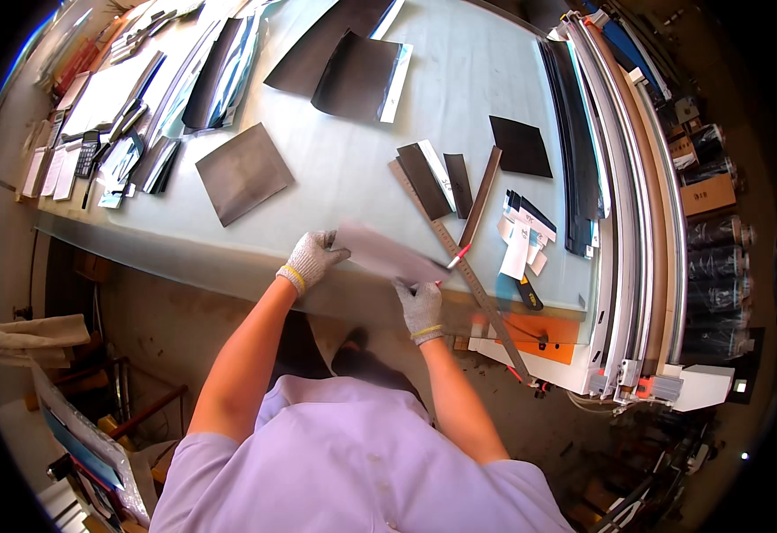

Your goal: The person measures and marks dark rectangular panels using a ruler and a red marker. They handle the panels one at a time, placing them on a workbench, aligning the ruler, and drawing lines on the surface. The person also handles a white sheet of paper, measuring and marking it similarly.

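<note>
Your gloved left hand (314,257) and right hand (421,308) are holding a blurred pale sheet (387,253), fingers (327,241) gripping its edges, above the counter (344,164).

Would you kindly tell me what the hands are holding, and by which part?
A pale sheet, blurred: the left hand grips its left end, the right hand its near edge toward the right.
</note>
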`<state>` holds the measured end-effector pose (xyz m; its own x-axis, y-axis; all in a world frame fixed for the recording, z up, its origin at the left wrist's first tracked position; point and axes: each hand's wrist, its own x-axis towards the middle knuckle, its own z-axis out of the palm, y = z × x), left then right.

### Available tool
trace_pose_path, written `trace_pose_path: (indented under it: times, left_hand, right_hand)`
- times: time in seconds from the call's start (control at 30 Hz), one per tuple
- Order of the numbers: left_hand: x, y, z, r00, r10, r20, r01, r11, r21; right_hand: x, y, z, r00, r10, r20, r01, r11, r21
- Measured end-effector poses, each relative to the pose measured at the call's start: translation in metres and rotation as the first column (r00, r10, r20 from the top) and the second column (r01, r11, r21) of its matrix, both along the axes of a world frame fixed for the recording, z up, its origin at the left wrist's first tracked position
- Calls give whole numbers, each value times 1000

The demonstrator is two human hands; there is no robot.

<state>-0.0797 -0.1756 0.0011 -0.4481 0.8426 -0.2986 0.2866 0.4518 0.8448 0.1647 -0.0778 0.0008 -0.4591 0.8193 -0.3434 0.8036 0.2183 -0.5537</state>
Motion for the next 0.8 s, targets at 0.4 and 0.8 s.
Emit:
trace_pose_path:
  times: [0.4, 0.8]
  left_hand:
    - [-21, 5, 10, 977, -134, -164, 136, 991, -2]
    - [67, 8, 57, 710, 283, 644, -416, 907, 59]
  right_hand:
    - [0, 2, -36, 946, 25, -322, 62, 965, 256]
    - [-48, -39, 53, 564, -742, -362, 219, 557, -801]
